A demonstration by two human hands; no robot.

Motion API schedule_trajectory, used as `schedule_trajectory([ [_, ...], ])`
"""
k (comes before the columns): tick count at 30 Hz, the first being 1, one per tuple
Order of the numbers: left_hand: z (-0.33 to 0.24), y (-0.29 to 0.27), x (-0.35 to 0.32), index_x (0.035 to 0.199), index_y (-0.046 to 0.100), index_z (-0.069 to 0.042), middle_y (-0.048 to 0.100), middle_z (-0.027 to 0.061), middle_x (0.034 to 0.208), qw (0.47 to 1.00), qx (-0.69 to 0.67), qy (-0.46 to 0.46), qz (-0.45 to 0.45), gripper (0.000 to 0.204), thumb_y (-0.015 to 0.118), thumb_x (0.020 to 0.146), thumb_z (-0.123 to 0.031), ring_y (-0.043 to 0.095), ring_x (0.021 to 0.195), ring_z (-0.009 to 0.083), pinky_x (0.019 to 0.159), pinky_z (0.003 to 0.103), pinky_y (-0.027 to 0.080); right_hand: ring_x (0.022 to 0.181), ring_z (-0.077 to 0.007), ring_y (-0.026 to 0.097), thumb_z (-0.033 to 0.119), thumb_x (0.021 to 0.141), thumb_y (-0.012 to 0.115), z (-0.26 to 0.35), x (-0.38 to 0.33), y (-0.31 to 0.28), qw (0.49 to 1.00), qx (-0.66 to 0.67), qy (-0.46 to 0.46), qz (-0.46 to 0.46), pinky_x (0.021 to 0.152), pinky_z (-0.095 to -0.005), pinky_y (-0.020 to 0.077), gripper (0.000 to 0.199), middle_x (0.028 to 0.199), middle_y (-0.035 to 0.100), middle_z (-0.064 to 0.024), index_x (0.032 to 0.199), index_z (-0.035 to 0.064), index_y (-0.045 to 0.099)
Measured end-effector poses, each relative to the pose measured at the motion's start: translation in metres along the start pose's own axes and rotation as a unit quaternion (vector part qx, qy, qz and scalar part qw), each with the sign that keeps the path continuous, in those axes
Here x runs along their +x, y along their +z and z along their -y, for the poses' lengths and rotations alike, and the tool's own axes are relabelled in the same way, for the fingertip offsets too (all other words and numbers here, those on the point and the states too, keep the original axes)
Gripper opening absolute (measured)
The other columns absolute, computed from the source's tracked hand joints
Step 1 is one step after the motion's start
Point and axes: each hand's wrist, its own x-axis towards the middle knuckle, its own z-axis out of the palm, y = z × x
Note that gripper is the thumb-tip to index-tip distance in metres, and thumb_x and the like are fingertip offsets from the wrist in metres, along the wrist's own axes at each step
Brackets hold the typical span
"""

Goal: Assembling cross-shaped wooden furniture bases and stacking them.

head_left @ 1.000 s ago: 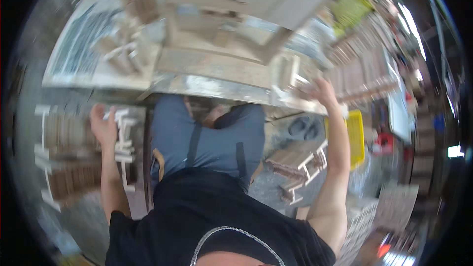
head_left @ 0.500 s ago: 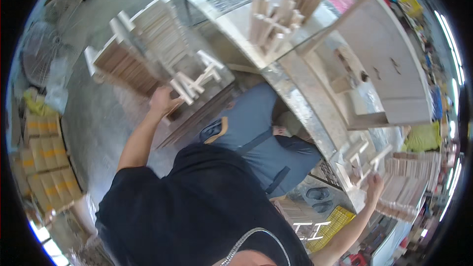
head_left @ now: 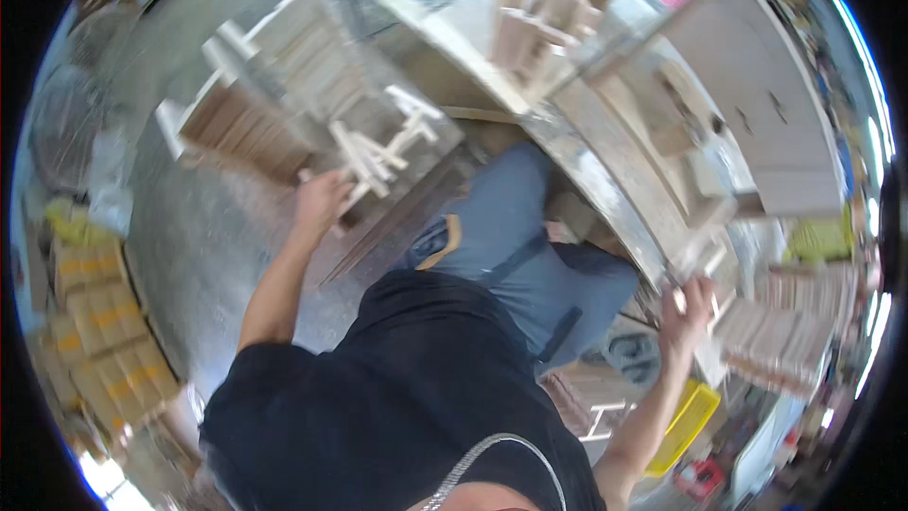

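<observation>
Workshop floor has swung left of the table (head_left: 605, 199). Your left hand (head_left: 322, 203) has closed on a white wooden frame (head_left: 378, 147) there; your right hand (head_left: 689, 308) now grips the table's edge.

Pale, unfinished wooden frame pieces (head_left: 378, 147) lay matt beside stacked brown wooden slats (head_left: 241, 128) on a dull grey concrete floor (head_left: 189, 246). The workbench edge (head_left: 605, 199) looked like worn, scuffed metal, while a yellow bin (head_left: 689, 428) showed smooth plastic.

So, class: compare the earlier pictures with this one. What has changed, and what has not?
The view has swung left. The left hand reaches the white wooden frames as before; the right hand stays at the workbench edge. Nothing is visibly picked up or let go.
</observation>
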Motion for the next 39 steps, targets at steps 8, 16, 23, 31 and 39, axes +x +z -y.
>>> schedule_trajectory([
  [8, -0.174, -0.059, -0.069, 0.112, 0.065, -0.002, 0.07, 0.0113, 0.103, 0.879, -0.396, 0.259, 0.059, 0.018, 0.058, 0.096, 0.0, 0.066, 0.1, 0.0189, 0.094, 0.037, 0.051, 0.089, -0.0347, 0.061, 0.017, 0.089, 0.076, 0.103, 0.073, 0.085, 0.954, 0.27, 0.005, 0.129, 0.077, -0.0438, 0.0492, 0.023, 0.085, 0.063, -0.0175, 0.101, -0.0009, 0.07],
  [16, -0.26, 0.011, -0.038, 0.125, 0.063, 0.001, 0.074, 0.0079, 0.099, 0.832, -0.245, 0.27, 0.419, 0.03, 0.063, 0.099, -0.014, 0.066, 0.077, 0.0147, 0.07, 0.032, 0.052, 0.081, -0.0322, 0.055, 0.018, 0.093, 0.07, 0.08, 0.03, 0.102, 0.937, 0.313, -0.009, 0.156, 0.081, -0.0417, 0.0454, 0.019, 0.075, 0.057, -0.0146, 0.101, 0.0005, 0.07],
  [23, -0.305, 0.056, -0.012, 0.11, 0.073, 0.001, 0.066, 0.0104, 0.09, 0.811, -0.182, 0.327, 0.449, 0.029, 0.072, 0.095, -0.024, 0.066, 0.078, 0.0173, 0.069, 0.034, 0.052, 0.068, -0.0124, 0.055, 0.025, 0.098, 0.068, 0.059, -0.01, 0.091, 0.889, 0.406, 0.11, 0.18, 0.063, -0.032, 0.0469, 0.033, 0.077, 0.061, -0.0096, 0.12, -0.0006, 0.068],
  [31, -0.3, 0.076, -0.007, 0.108, 0.073, 0.001, 0.065, 0.0042, 0.085, 0.782, -0.196, 0.269, 0.528, 0.03, 0.069, 0.099, -0.027, 0.06, 0.076, 0.0117, 0.07, 0.029, 0.048, 0.072, -0.0096, 0.055, 0.021, 0.099, 0.068, 0.049, -0.027, 0.108, 0.848, 0.481, 0.141, 0.171, 0.064, -0.0289, 0.0454, 0.028, 0.082, 0.065, -0.0037, 0.119, 0.0011, 0.07],
  [39, -0.288, 0.1, 0.012, 0.098, 0.076, -0.002, 0.069, -0.002, 0.081, 0.723, -0.306, 0.187, 0.59, 0.027, 0.067, 0.1, -0.028, 0.057, 0.076, 0.0064, 0.068, 0.027, 0.046, 0.076, -0.0064, 0.054, 0.016, 0.1, 0.065, 0.062, -0.017, 0.118, 0.78, 0.577, 0.178, 0.164, 0.066, -0.0258, 0.0441, 0.024, 0.083, 0.064, 0.0001, 0.113, -0.0028, 0.07],
])
